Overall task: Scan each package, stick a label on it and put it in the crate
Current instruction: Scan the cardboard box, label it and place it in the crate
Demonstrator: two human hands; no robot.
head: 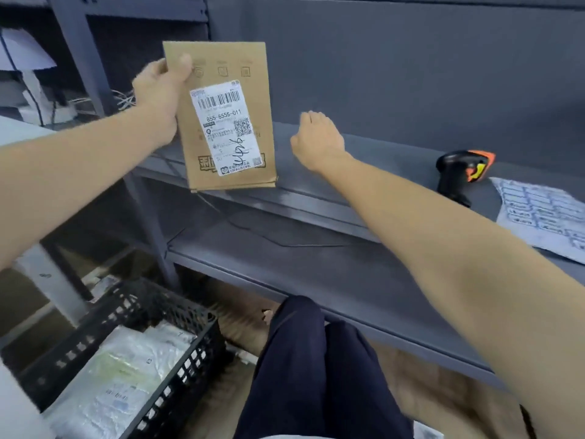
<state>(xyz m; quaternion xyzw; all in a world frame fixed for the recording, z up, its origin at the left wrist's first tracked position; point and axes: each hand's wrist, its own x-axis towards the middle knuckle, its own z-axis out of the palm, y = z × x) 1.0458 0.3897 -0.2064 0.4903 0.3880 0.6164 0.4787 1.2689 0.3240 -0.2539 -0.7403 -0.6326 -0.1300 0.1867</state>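
Head view – crate: the black lattice crate (126, 350) sat at 7 o'clock on the floor, holding pale plastic mailers (123, 375).
Package: a flat brown cardboard package (221, 118) was held upright at 11 o'clock, above the grey shelf (364, 166), its white shipping label (224, 128) facing the camera.
Left hand: the left hand (158, 96) pinched the package's upper left corner, thumb on the front.
Right hand: the right hand (316, 137) hovered over the shelf, fingers curled loosely, holding nothing.
Around: a black-and-orange scanner (459, 175) lay at 3 o'clock – beside it a sheet of labels (544, 213).
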